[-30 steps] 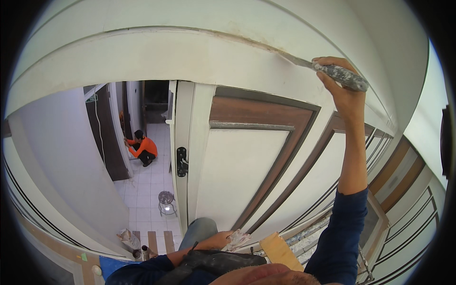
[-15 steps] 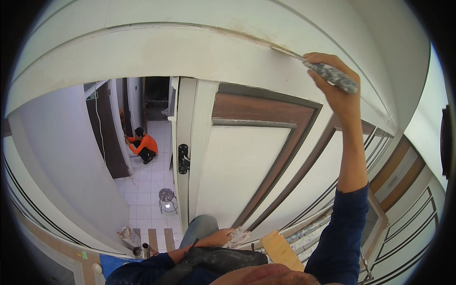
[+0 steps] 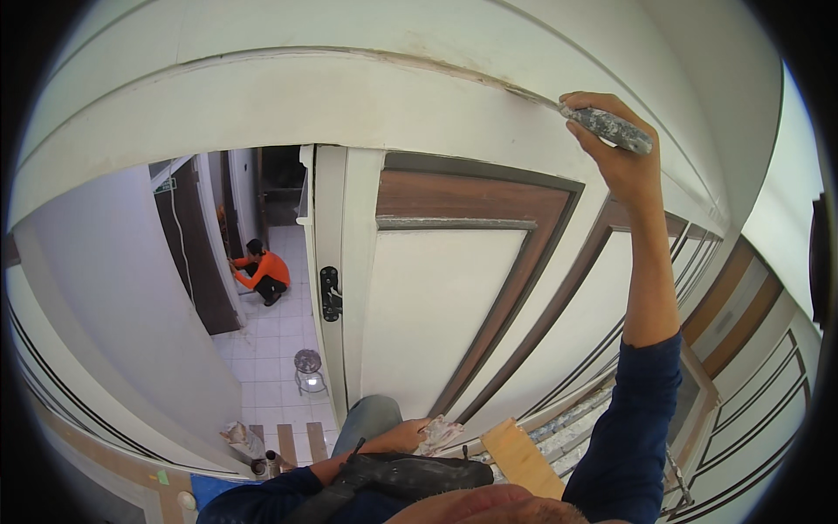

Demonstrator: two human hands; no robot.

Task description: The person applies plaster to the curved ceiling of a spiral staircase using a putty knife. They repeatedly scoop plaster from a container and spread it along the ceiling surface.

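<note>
My right hand (image 3: 624, 153) is closed on a putty knife (image 3: 611, 128) with a grey, white-smeared handle. Its blade reaches into the discoloured seam (image 3: 515, 91) along the white board (image 3: 262, 105) above the doorway. Low in the view, my left hand (image 3: 412, 435) is closed on a crumpled, whitish rag or wad (image 3: 442, 434), beside my bent knee and a dark bag (image 3: 410, 472).
A panelled door (image 3: 454, 314) with black lock (image 3: 330, 294) stands ahead. Through the opening, a person in orange (image 3: 267, 271) squats by a dark doorway, near a round stool (image 3: 307, 367). A yellowish board (image 3: 524, 458) lies on the platform below me, beside cans (image 3: 266, 463).
My right hand and the putty knife have moved slightly left and up along the seam since a second ago. My left hand stays low with the rag.
</note>
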